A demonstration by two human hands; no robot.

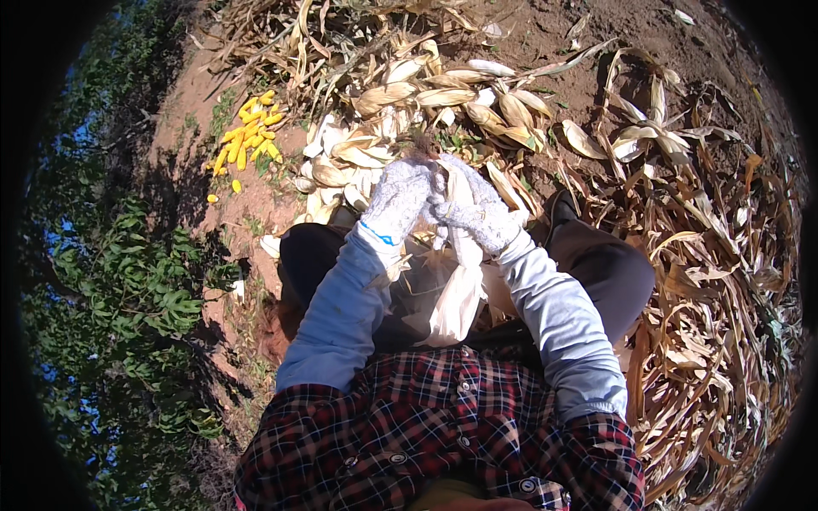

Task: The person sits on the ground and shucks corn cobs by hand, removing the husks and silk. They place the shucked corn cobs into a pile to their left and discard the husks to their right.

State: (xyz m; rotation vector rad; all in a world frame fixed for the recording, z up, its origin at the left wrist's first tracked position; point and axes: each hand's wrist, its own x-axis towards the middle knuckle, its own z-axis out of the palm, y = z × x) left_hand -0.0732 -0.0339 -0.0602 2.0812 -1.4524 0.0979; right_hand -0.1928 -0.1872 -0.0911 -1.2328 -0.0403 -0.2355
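Observation:
My left hand, in a pale knitted glove, is closed at the top of a dry corn husk, close against the other hand. My right hand, gloved alike, grips the same pale corn husk, whose leaves hang down between my forearms towards my lap. Whether an ear is inside the husk is hidden by the gloves. Dark silk or stalk fibres show blurred above the fingertips. Just beyond the hands lies a heap of dry ears in their husks.
Husked yellow corn ears lie piled on bare soil at the upper left, with small yellow pieces nearby. Dry stalks and leaves cover the ground on the right. My bent knees flank the hands. Leafy green plants stand at the left.

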